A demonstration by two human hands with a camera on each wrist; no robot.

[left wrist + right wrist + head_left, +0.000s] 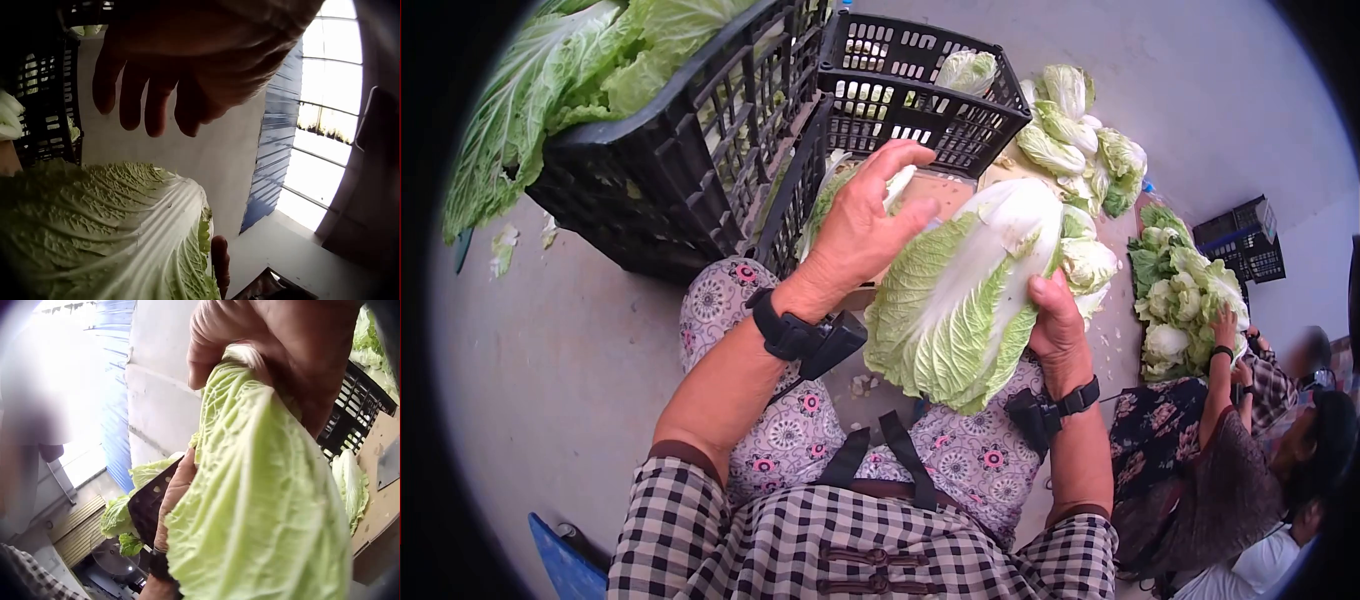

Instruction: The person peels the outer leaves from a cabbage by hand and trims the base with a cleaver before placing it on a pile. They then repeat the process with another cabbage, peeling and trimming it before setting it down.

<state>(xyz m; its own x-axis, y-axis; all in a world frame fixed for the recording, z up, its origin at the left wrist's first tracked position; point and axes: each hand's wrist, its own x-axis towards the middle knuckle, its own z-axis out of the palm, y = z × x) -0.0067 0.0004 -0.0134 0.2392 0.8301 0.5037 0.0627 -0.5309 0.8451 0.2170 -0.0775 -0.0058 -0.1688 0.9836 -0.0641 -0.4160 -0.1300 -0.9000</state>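
Note:
A large Chinese cabbage (pixel 960 310) with pale green outer leaves and a white stem end is held above the person's lap. The right hand (pixel 1058 325) grips it at the stem end, its thumb over the white ribs; its other fingers are hidden behind the head. Beside the cabbage, the left hand (pixel 862 230) is raised with fingers apart and holds nothing. From the left wrist, that hand (pixel 187 69) shows loosely spread fingers above the leaves. In the right wrist view, the right hand (pixel 281 356) holds the cabbage (pixel 262 487) from above.
Black plastic crates (pixel 920 95) stand ahead, and a taller crate (pixel 660 190) piled with leaves (pixel 600 70) is at the left. Several cabbages (pixel 1070 130) lie beyond. At right, another person (pixel 1230 450) reaches into more cabbages (pixel 1185 300). A flat metal piece (pixel 389 462) lies on a brown board (pixel 375 506).

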